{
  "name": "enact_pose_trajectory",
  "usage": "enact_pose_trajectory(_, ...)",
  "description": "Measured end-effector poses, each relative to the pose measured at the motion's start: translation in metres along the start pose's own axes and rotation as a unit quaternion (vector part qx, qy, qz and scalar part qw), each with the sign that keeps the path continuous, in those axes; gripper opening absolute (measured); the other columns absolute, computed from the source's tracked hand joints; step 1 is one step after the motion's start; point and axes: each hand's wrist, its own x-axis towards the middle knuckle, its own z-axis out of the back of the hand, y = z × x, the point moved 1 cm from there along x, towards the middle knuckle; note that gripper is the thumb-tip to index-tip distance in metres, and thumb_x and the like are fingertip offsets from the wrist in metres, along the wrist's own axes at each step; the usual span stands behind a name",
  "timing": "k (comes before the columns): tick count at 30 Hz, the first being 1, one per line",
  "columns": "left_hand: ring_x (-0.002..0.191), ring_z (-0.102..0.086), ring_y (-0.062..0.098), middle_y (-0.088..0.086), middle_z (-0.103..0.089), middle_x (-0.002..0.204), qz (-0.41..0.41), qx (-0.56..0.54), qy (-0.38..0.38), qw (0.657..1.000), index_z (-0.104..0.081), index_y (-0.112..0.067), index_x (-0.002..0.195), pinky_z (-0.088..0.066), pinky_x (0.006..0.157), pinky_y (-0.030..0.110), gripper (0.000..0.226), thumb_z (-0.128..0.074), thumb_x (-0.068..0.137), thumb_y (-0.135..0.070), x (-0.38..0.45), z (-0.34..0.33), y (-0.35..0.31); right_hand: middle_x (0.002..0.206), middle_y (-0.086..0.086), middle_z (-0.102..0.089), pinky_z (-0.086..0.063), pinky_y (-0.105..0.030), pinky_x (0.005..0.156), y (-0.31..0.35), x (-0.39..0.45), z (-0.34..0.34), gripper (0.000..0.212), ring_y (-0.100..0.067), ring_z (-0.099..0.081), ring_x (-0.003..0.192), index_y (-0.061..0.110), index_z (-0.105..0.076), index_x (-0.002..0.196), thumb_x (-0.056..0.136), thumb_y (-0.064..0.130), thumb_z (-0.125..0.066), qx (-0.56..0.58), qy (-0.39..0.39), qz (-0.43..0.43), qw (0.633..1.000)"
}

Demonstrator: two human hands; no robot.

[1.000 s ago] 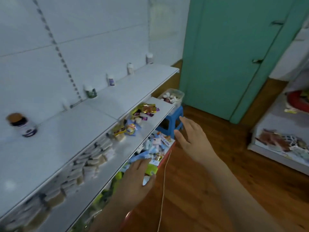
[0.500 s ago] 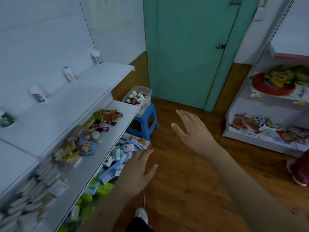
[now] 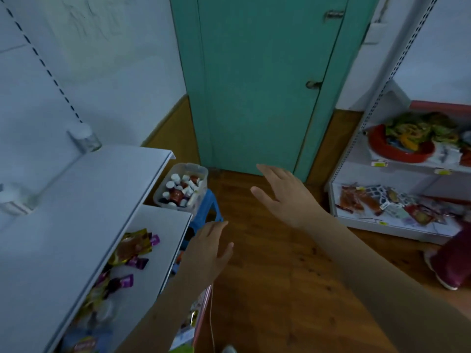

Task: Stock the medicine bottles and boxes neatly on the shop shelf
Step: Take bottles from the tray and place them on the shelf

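Over the last second the view has been swinging away from the long white top shelf (image 3: 84, 200) and toward the clear plastic tub of medicine bottles (image 3: 181, 189), which is now sitting nearer the middle of the picture on its blue stool (image 3: 207, 210), just past the shelf end and in front of the teal door (image 3: 257, 85). Both hands are travelling with it. The left hand (image 3: 209, 248) is hanging with fingers straight and slightly spread, holding nothing, just short of the stool. The right hand (image 3: 283, 197) is reaching forward, also flat and empty, to the right of the tub over the wooden floor (image 3: 267, 276). Only a few bottles are standing along the back of the top shelf (one white-capped bottle (image 3: 85, 138) is clearest), so the stocking looks barely begun; the person is probably going back to the tub for more.
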Motion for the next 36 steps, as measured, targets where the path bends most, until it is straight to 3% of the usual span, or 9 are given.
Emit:
enact_pose_trajectory(6, 0.125, -0.045, 0.013, -0.001, -0.046, 0.141, 0.01, -0.02, -0.006, 1.0, -0.041, -0.019, 0.146, -0.032, 0.097, 0.017, 0.051, -0.054, 0.098, -0.034, 0.075, 0.008, 0.034, 0.159, -0.002, -0.029, -0.025, -0.044, 0.119, -0.027, 0.088, -0.009, 0.072, -0.022, -0.025, 0.147, 0.02, -0.02, 0.156, 0.099, 0.063, -0.027, 0.017, 0.013, -0.022, 1.0)
enact_pose_trajectory(16, 0.124, -0.046, 0.012, -0.004, -0.045, 0.139, 0.087, -0.028, -0.016, 0.996, -0.041, -0.022, 0.145, -0.043, 0.099, 0.025, 0.051, -0.053, 0.098, -0.038, 0.214, -0.014, 0.09, 0.158, -0.003, -0.031, -0.026, -0.042, 0.118, -0.088, 0.275, -0.048, 0.069, -0.021, -0.027, 0.145, 0.02, -0.022, 0.155, 0.1, 0.059, -0.033, 0.053, 0.047, 0.042, 0.997)
enact_pose_trajectory(24, 0.123, -0.047, 0.016, -0.001, -0.047, 0.136, 0.229, -0.047, -0.041, 0.971, -0.043, -0.019, 0.143, -0.044, 0.098, 0.029, 0.049, -0.055, 0.098, -0.033, 0.336, -0.018, 0.105, 0.157, -0.006, -0.033, -0.021, -0.035, 0.117, -0.146, 0.458, -0.066, 0.067, -0.022, -0.029, 0.144, 0.017, -0.027, 0.154, 0.1, 0.055, -0.034, 0.096, 0.117, 0.094, 0.984)
enact_pose_trajectory(36, 0.127, -0.043, 0.021, 0.002, -0.044, 0.14, 0.4, -0.061, -0.049, 0.913, -0.044, -0.019, 0.142, -0.041, 0.104, 0.036, 0.05, -0.056, 0.096, -0.035, 0.422, -0.02, 0.165, 0.159, -0.005, -0.028, -0.025, -0.039, 0.118, -0.125, 0.626, -0.159, 0.067, -0.022, -0.027, 0.145, 0.018, -0.025, 0.155, 0.1, 0.053, -0.04, 0.114, 0.257, 0.165, 0.945)
